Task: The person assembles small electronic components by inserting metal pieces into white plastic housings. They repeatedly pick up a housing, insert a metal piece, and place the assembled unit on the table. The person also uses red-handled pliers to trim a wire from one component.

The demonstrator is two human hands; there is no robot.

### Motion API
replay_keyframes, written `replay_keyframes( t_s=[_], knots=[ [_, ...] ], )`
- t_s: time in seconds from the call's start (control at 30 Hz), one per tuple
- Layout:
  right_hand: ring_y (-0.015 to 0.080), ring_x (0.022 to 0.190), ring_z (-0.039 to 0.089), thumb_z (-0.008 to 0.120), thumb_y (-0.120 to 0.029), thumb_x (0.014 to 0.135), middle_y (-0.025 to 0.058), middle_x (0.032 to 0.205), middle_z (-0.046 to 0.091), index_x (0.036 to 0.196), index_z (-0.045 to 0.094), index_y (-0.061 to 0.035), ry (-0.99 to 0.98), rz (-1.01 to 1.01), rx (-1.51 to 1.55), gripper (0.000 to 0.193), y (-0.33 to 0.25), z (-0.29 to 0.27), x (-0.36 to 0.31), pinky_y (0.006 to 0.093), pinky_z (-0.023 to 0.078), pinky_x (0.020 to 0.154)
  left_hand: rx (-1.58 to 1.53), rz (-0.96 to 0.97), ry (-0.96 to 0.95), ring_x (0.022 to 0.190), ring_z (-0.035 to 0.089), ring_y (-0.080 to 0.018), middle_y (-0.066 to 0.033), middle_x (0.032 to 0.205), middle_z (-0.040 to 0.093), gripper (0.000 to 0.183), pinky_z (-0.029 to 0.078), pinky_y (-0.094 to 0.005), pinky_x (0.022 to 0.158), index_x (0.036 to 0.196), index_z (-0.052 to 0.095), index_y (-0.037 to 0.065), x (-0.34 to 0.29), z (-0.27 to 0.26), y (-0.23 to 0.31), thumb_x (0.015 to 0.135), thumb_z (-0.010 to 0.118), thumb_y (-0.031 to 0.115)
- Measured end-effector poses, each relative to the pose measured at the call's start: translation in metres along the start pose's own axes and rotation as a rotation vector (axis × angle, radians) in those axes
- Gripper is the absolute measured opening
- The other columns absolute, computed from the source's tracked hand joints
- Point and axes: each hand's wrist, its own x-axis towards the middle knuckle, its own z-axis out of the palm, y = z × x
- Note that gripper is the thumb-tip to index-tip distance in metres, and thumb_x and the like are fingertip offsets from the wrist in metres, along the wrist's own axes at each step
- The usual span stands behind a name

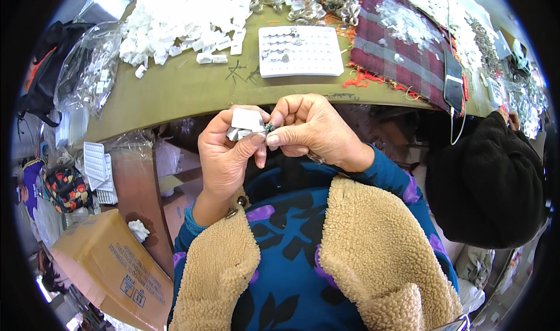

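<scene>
Left hand (224, 153), curled, grips at least three white pieces (248, 119); right hand (319, 128) pinches one green bit (269, 128); one white tray (303, 72) beyond both

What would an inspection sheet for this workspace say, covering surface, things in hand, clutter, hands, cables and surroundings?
Surface: olive-green table, dark marks beside the white tray.
Things in hand: small white pieces; tiny dark-green piece, details too small to tell.
Clutter: white heap at left; plaid cloth bearing pale bits at right.
Hands: left hand holds the white pieces; right hand pinches the green piece.
Cables: white cable at the phone.
Surroundings: cardboard box, lower left; black garment, right.
</scene>
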Motion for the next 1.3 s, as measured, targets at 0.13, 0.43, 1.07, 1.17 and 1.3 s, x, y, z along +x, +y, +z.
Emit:
replay_keyframes(
  t_s=[0.13, 0.43, 1.07, 1.17, 1.3],
  knots=[
    [0.0062, 0.051, 0.047, 0.075, 0.001, 0.082, 0.0075, 0.073, 0.063, 0.092, 0.061, 0.0039, -0.035, 0.155, -0.049, 0.016, 0.000, -0.006, -0.001, 0.0204, 0.031, 0.044, 0.303, 0.061, -0.100, 0.069, 0.061, -0.0111, -0.0135, 0.103, 0.064, 0.024, 0.051, -0.0217, 0.054, 0.101, 0.065, -0.004, 0.001, -0.015, 0.004, 0.080, 0.077, -0.001],
    [0.0066, 0.057, 0.049, 0.067, -0.004, 0.091, 0.0095, 0.082, 0.068, 0.104, 0.067, 0.0052, 0.055, -0.010, -0.014, 0.015, 0.008, -0.012, -0.001, 0.0191, 0.039, 0.051, -0.061, -0.081, -0.001, 0.078, 0.062, -0.0106, -0.0144, 0.107, 0.069, 0.027, 0.047, -0.0185, 0.053, 0.111, 0.062, 0.000, -0.001, -0.027, -0.011, 0.087, 0.073, 0.006],
    [0.0170, 0.065, 0.061, 0.073, -0.002, 0.082, 0.0087, 0.081, 0.064, 0.096, 0.067, 0.0023, 0.244, -0.664, -0.914, 0.015, 0.032, 0.002, 0.006, 0.0278, 0.049, 0.057, -0.293, -0.233, 0.094, 0.088, 0.064, -0.0130, -0.0081, 0.110, 0.068, 0.025, 0.051, -0.0229, 0.060, 0.116, 0.063, 0.002, -0.010, -0.024, -0.027, 0.093, 0.066, 0.011],
    [0.0261, 0.067, 0.061, 0.074, 0.000, 0.077, 0.0113, 0.081, 0.059, 0.096, 0.068, -0.0005, 0.212, -0.786, -1.094, 0.020, 0.036, 0.001, 0.004, 0.0320, 0.050, 0.059, -0.339, -0.269, 0.128, 0.087, 0.065, -0.0126, -0.0083, 0.109, 0.068, 0.026, 0.052, -0.0225, 0.062, 0.117, 0.062, 0.001, -0.009, -0.028, -0.029, 0.093, 0.066, 0.011],
    [0.0277, 0.071, 0.061, 0.076, 0.000, 0.072, 0.0111, 0.085, 0.058, 0.097, 0.068, -0.0010, 0.250, -0.903, -1.269, 0.027, 0.042, 0.000, 0.009, 0.0347, 0.051, 0.062, -0.399, -0.295, 0.238, 0.078, 0.065, -0.0124, -0.0080, 0.098, 0.070, 0.021, 0.054, -0.0244, 0.062, 0.111, 0.066, -0.001, -0.007, -0.024, -0.029, 0.092, 0.068, 0.008]
  ],
)
